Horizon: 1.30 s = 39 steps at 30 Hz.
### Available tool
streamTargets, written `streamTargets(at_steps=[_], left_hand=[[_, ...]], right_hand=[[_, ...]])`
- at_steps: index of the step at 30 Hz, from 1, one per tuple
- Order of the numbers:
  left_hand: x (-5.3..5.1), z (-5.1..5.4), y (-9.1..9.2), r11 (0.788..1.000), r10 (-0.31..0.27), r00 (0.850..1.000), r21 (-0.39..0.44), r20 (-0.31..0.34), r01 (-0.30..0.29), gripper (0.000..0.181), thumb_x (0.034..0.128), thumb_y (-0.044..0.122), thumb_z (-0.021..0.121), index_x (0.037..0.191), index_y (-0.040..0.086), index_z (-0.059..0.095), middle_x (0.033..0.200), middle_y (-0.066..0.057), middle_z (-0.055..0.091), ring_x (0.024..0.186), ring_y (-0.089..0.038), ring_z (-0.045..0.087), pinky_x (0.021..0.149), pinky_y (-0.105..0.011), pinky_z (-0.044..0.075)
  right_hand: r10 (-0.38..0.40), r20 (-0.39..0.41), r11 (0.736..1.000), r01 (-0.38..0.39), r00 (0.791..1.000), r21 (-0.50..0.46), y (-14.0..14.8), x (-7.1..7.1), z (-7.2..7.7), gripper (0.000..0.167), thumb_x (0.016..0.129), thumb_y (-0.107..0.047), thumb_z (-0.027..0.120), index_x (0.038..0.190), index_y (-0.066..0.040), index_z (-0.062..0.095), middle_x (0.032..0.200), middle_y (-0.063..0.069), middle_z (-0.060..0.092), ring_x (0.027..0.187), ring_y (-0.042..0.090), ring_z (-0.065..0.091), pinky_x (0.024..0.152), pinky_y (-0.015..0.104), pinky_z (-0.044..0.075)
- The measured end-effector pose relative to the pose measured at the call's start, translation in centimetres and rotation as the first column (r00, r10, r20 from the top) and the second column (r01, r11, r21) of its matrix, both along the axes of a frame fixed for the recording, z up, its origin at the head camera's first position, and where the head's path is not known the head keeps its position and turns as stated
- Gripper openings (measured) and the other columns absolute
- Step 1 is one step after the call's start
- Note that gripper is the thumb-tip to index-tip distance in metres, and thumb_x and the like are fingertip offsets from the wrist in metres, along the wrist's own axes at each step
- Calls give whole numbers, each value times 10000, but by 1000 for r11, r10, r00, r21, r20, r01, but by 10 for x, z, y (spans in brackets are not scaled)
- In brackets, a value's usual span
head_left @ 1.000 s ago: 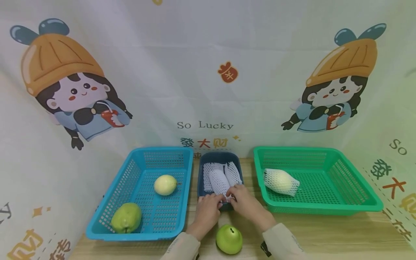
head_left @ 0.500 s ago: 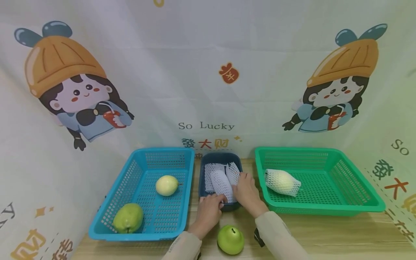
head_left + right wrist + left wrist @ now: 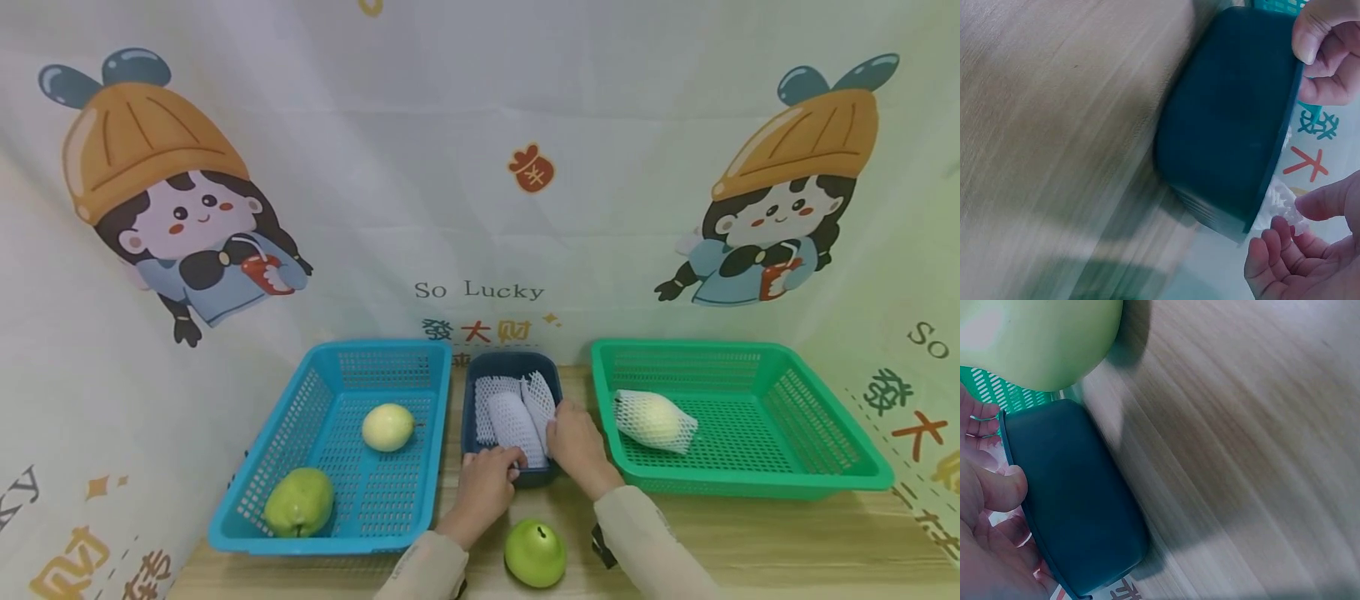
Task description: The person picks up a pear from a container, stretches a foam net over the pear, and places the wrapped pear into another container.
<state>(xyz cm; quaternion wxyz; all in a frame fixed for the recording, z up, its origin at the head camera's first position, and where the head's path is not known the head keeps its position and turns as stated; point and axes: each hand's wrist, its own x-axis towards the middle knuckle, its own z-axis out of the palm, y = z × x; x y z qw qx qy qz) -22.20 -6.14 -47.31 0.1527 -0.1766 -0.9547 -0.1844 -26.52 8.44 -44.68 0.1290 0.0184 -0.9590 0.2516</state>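
Note:
A dark blue plastic box holds several white foam net sleeves. My left hand grips its near rim at the left; in the left wrist view, the thumb lies against the outer wall, with fingers inside. At the right rim, my right hand pinches the edge of a foam net between thumb and fingertips, as the right wrist view shows. A green pear sits on the table between my forearms, just in front of the box.
A blue basket on the left contains a large green fruit and a pale yellow pear. A green basket on the right contains a net-wrapped pale fruit. A printed cloth hangs behind.
My right hand has moved from the box's near edge, beside the left hand, to its right rim. My left hand stays at the near rim.

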Motion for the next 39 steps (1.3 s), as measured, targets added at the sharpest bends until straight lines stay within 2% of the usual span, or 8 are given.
streamTargets(at_steps=[9, 16, 19, 22, 26, 31, 36, 39], left_hand=[[1, 2, 0, 1000, 3, 1000, -9, 21, -3, 154, 777, 67, 660, 838, 207, 634, 798, 8, 647, 743, -184, 572, 710, -333, 376], [1, 3, 1, 1000, -5, 1000, -9, 13, 5, 141, 780, 70, 659, 832, 198, 631, 811, 7, 653, 752, -194, 582, 699, -335, 376], [1, 3, 2, 1000, -5, 1000, -9, 23, 5, 138, 782, 70, 657, 831, 196, 630, 808, 4, 653, 749, -196, 581, 700, -337, 377], [0, 2, 2, 1000, 3, 999, -13, 41, -2, 138, 785, 73, 655, 837, 198, 632, 809, 1, 653, 753, -196, 578, 714, -345, 380], [-1, 2, 2, 1000, 4, 998, -17, 56, -3, 147, 784, 72, 656, 840, 206, 633, 818, 4, 655, 765, -198, 580, 721, -353, 380], [-2, 2, 3, 1000, 6, 998, -23, 63, -4, 148, 791, 69, 651, 841, 207, 636, 832, 14, 660, 776, -192, 579, 719, -350, 377], [-1, 3, 4, 999, 11, 998, -43, 67, -8, 138, 805, 79, 644, 859, 205, 637, 848, 13, 664, 779, -193, 581, 714, -340, 372], [-1, 4, 3, 999, 9, 998, -52, 63, -6, 137, 804, 85, 643, 864, 208, 636, 847, 10, 663, 776, -197, 582, 713, -342, 374]], right_hand=[[32, -1, 996, -32, 1000, -85, 4, 11, 11, 68, 847, -79, 545, 840, -25, 505, 732, 126, 551, 606, 265, 537, 517, 377, 420], [43, -145, 984, -67, 988, -164, 9, 20, 19, 53, 814, -36, 554, 809, -15, 506, 684, 129, 559, 597, 261, 531, 529, 369, 424], [60, -183, 975, -97, 981, -202, 12, 25, 21, 69, 784, -13, 568, 795, -18, 500, 667, 108, 546, 611, 245, 521, 541, 338, 416], [83, -165, 965, -121, 983, -233, 15, 32, 25, 89, 770, -17, 580, 801, -25, 497, 652, 83, 533, 605, 213, 504, 531, 299, 401], [106, -92, 947, -129, 990, -295, 18, 47, 32, 106, 755, -21, 579, 822, -24, 497, 665, 62, 525, 605, 157, 472, 528, 262, 386], [133, 24, 893, -110, 991, -436, 23, 68, 38, 122, 759, 13, 567, 847, -18, 488, 677, 62, 546, 568, 107, 505, 501, 218, 420], [171, 77, 815, -97, 982, -571, 30, 90, 40, 155, 754, 71, 579, 846, 3, 475, 639, 75, 563, 539, 124, 561, 498, 194, 464], [195, 110, 792, -91, 975, -603, 35, 101, 40, 165, 759, 68, 602, 853, 10, 480, 646, 74, 578, 562, 128, 577, 527, 209, 484]])
